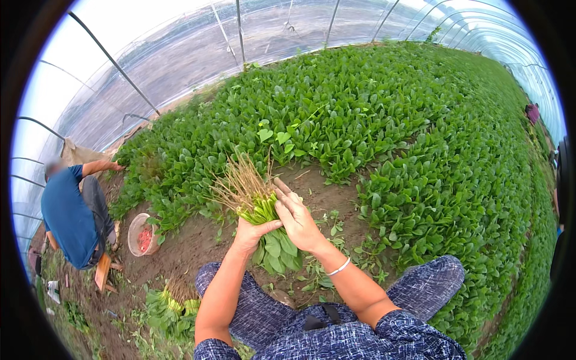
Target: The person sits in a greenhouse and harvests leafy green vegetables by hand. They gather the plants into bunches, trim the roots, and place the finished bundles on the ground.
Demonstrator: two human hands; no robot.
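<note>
My left hand [253, 234] is closed around a bunch of leafy greens [265, 211], its thin tan roots pointing up and away from me and its broad leaves hanging down between my forearms. Against the right side of the same bunch, at the stems and roots, lies my right hand [294, 216], its fingers extended and close together. Bare brown soil [324, 193] shows beneath the hands. On the ground left of my knee lie bundled greens [173, 310] with their roots attached.
Dense rows of leafy plants [342, 103] spread ahead and right. At left, a person in a blue shirt [69, 216] sits on a low wooden stool [103, 271], reaching into the plants. A clear plastic tub [135, 225] holding red pieces stands between us. Plastic sheeting on metal hoops [240, 31] surrounds the bed.
</note>
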